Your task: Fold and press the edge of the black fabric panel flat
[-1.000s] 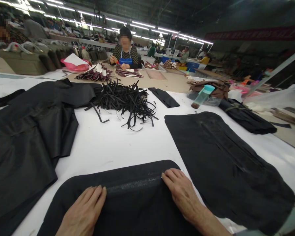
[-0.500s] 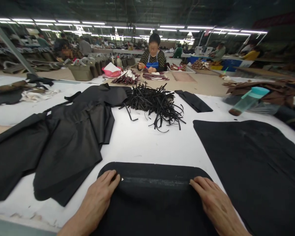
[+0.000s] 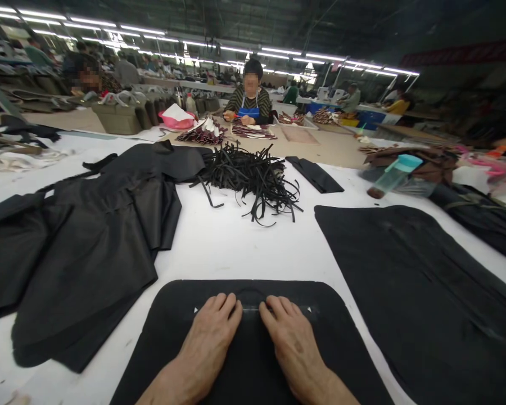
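Observation:
A black sheet panel [image 3: 152, 349] with rounded far corners lies flat in front of me on the white-covered table. My left hand [image 3: 211, 337] rests on it left of centre, palm down, fingertips pressed near the far edge. Mirroring it on the right, my right hand [image 3: 293, 343] presses its fingertips on the panel too. The two thumbs are a short gap apart, with a thin pale line on the panel between them. One small white triangle mark [image 3: 195, 310] shows outside the left hand, another white triangle mark [image 3: 309, 310] outside the right. Neither hand visibly lifts anything.
Folded black pieces [image 3: 96, 242] lie at left, and a large black sheet [image 3: 421, 281] at right. Beyond are a heap of black strips [image 3: 253, 174], a narrow black piece [image 3: 316, 174] and a teal-lidded bottle [image 3: 394, 175]. Across the table sits a person [image 3: 249, 101].
Both hands have moved inward from the panel's two sides to near its middle. The panel lies flatter, and a second white triangle now shows. The view has shifted to the right.

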Demonstrator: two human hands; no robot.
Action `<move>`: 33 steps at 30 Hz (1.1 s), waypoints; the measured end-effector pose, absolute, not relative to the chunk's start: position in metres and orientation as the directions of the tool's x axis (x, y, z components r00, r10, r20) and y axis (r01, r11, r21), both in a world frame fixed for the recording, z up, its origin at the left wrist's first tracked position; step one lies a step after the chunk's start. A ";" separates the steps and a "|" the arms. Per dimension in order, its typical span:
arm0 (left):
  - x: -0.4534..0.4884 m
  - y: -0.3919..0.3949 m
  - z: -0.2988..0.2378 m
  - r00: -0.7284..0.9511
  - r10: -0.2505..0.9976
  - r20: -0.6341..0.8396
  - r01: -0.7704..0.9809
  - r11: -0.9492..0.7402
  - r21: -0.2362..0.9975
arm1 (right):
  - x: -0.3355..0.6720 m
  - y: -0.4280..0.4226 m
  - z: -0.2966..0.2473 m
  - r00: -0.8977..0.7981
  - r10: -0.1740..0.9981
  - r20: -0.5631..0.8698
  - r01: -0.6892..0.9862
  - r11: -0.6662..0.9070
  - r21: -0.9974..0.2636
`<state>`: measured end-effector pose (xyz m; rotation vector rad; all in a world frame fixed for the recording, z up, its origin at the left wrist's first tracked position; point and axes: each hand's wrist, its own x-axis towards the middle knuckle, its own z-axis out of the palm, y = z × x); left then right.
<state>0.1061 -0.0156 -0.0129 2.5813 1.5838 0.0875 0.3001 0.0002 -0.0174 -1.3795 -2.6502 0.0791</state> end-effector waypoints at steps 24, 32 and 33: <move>0.123 -0.037 -0.058 0.704 0.575 0.417 0.596 -0.797 0.093 | 0.300 0.066 0.007 -0.502 0.861 -0.086 0.840 0.462 -0.283; 0.113 -0.038 -0.067 0.709 0.612 0.350 0.597 -0.785 0.164 | 0.313 0.060 0.027 -0.542 0.836 0.084 0.785 0.540 -0.304; 0.113 -0.039 -0.067 0.707 0.616 0.349 0.596 -0.784 0.176 | 0.314 0.057 0.030 -0.506 0.841 0.191 0.789 0.541 -0.291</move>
